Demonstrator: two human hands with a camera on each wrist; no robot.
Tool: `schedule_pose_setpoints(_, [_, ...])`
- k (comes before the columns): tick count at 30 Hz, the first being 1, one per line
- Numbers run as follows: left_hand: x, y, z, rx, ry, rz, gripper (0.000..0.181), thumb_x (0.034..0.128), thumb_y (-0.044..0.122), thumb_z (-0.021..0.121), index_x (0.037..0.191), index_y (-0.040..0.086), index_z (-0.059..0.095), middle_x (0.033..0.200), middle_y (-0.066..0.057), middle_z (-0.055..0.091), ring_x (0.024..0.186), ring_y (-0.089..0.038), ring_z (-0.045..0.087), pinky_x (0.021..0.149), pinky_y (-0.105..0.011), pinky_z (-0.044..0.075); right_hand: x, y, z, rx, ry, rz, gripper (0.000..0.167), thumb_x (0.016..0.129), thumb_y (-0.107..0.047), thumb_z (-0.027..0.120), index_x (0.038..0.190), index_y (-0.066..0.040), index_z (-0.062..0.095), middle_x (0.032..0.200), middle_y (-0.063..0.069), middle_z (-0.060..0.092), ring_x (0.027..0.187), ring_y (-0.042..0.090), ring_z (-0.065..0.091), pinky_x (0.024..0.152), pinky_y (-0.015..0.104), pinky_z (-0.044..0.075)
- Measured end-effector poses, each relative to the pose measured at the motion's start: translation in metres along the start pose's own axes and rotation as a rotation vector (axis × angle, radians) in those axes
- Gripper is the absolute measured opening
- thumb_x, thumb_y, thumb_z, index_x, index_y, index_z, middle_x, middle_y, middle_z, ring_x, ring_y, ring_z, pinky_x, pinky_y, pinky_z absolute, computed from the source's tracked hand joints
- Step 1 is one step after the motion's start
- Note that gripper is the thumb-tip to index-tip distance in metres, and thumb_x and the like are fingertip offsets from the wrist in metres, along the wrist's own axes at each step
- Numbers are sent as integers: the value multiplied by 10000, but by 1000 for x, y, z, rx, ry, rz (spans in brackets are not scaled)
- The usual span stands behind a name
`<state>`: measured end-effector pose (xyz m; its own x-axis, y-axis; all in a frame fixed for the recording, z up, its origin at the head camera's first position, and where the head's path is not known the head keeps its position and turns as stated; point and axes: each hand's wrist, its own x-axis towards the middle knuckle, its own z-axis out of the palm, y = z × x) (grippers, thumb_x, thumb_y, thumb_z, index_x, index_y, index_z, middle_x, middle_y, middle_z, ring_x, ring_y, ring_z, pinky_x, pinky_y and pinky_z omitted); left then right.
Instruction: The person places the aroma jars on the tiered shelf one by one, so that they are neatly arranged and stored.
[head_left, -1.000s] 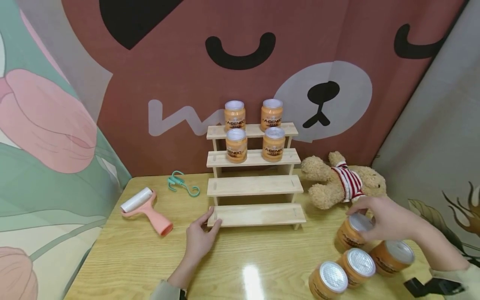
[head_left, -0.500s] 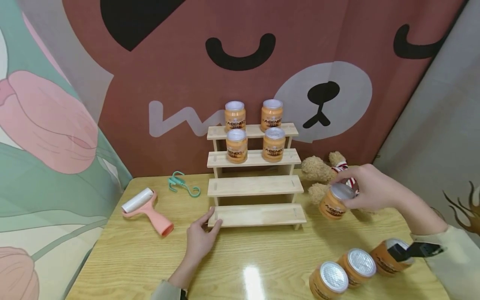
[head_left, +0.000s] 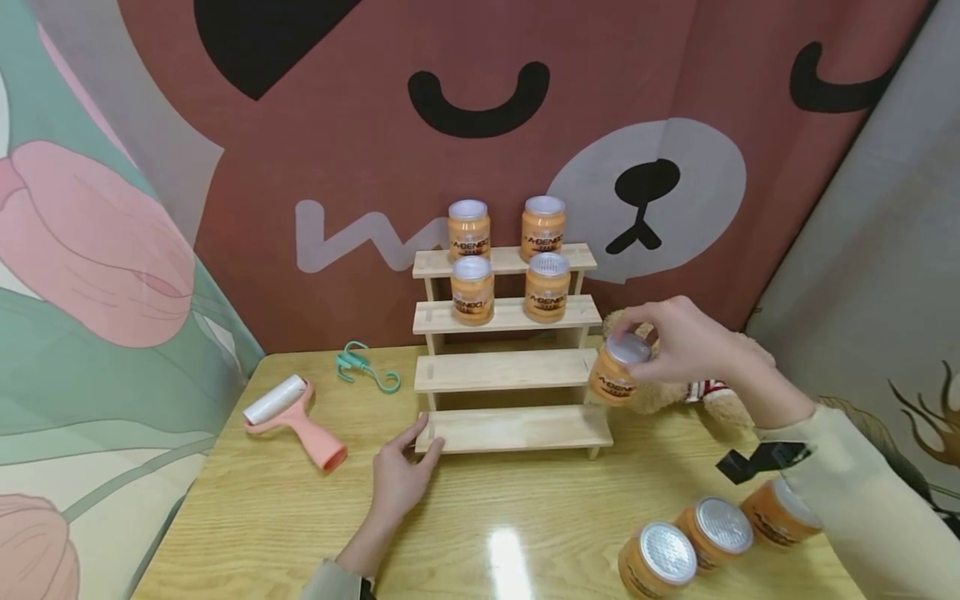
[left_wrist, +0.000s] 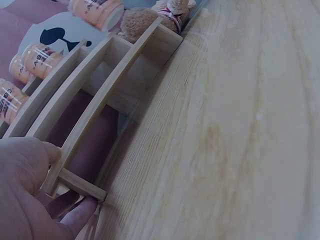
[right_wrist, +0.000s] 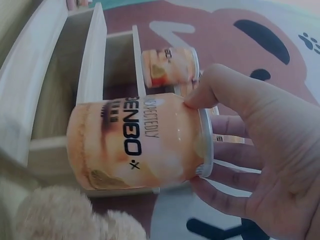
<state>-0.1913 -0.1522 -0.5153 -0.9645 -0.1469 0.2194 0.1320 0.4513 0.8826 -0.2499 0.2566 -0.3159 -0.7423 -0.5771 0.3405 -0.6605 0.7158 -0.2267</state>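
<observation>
A four-step wooden display shelf [head_left: 517, 428] stands on the table, with two orange jars on each of its top two steps, such as the jar [head_left: 547, 288]. My left hand [head_left: 401, 479] holds the left end of the lowest step; in the left wrist view its thumb lies on the board and fingers reach the leg [left_wrist: 82, 185]. My right hand [head_left: 686, 346] grips another orange jar [head_left: 613, 375] by its silvery lid, held in the air at the right end of the third step down. In the right wrist view this jar [right_wrist: 135, 142] shows its printed label, thumb and fingers around the lid.
Several more orange jars, among them one jar [head_left: 656, 560], stand at the table's front right. A teddy bear [head_left: 660, 396] lies behind my right hand. On the left are a pink lint roller [head_left: 311, 433] and a teal hook-shaped item [head_left: 363, 367]. A printed curtain [head_left: 337, 150] hangs behind.
My right hand has lifted a jar from the group at front right and carried it up and left to the shelf's right side. The left hand stays at the lowest step.
</observation>
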Motion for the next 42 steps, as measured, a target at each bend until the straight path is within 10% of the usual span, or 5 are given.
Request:
schedule_pose_setpoints(17, [3, -2, -2, 9, -25, -16, 504, 958, 202, 821, 1426, 87, 674, 1444, -146, 669, 1282, -340, 692, 981, -439, 635, 65, -44, 31, 43, 161, -48, 341, 688, -211, 903, 993, -163, 759, 960, 31, 758, 814, 181, 639, 634, 303, 547])
schedule_pose_setpoints(42, [1, -1, -2, -2, -29, -17, 496, 963, 199, 815, 1425, 82, 675, 1442, -183, 666, 1194, -354, 733, 874, -343, 664, 123, -93, 78, 105, 101, -125, 360, 723, -220, 921, 1028, -113, 763, 971, 30, 766, 905, 201, 670, 722, 311, 599])
